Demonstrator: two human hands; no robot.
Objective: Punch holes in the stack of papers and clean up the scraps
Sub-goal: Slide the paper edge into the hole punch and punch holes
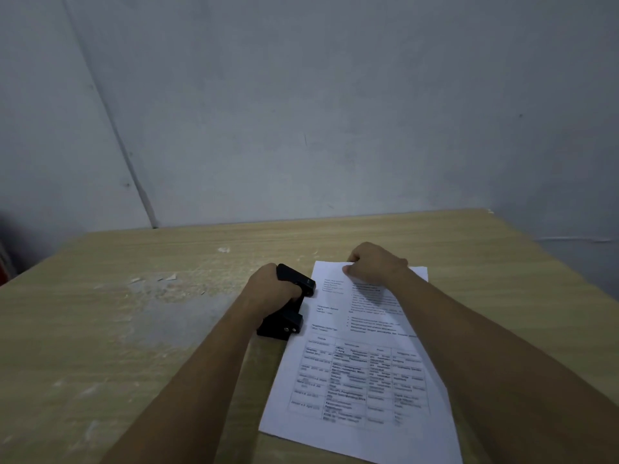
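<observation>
A stack of white printed papers [361, 373] lies on the wooden table [100, 329], running from the near edge toward the middle. A black hole punch [288, 313] sits against the stack's left edge. My left hand [271, 288] is wrapped over the punch's handle from the left. My right hand [375, 264] rests on the far end of the stack, its fingers curled and pinching the top edge of the paper.
Small white paper scraps [167, 278] and a pale scuffed patch lie on the table to the left of the punch. One more scrap [223, 250] sits farther back. A grey wall [335, 112] rises right behind the table.
</observation>
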